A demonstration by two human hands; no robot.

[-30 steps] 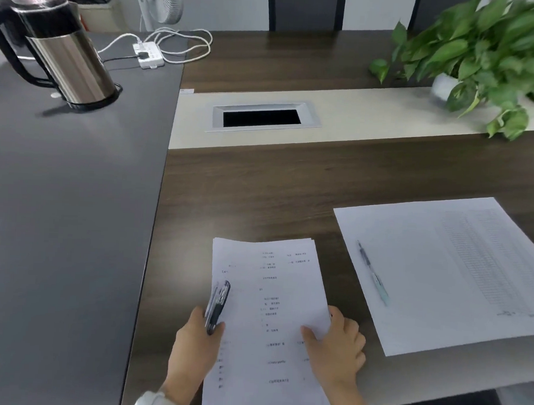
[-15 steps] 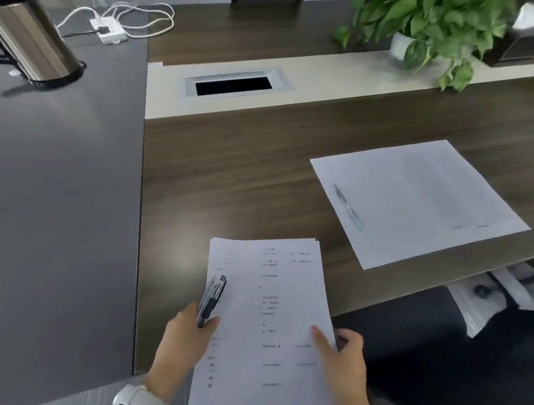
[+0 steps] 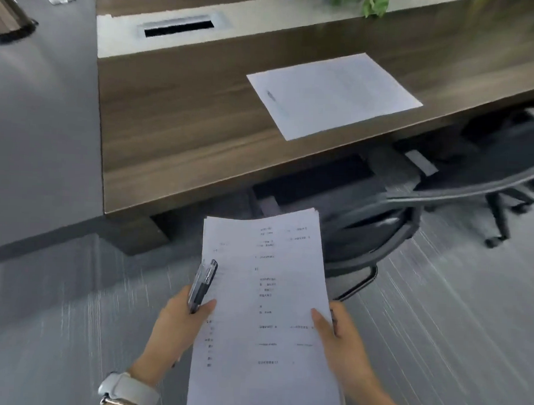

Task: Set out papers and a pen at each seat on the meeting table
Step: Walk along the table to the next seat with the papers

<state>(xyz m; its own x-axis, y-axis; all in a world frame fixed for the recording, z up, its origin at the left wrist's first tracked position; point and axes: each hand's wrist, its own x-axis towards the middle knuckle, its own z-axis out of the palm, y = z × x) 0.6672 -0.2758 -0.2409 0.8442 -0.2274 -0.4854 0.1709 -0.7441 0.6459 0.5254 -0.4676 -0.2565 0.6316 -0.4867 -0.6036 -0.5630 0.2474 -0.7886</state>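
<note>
White printed papers (image 3: 264,312) are gripped at both edges: left hand (image 3: 178,324) also clamps dark pens (image 3: 202,286) against them, right hand (image 3: 339,337) pinches the opposite side. Beyond, one sheet (image 3: 334,95) with a pen (image 3: 276,101) lies on the wooden table (image 3: 177,122), a chair (image 3: 412,208) beside.

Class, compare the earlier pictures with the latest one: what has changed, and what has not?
The paper stack has come back off the table and now hangs over the floor. Unchanged: left hand grips pens and stack, right hand holds its edge; the set-out sheet stays put.
</note>
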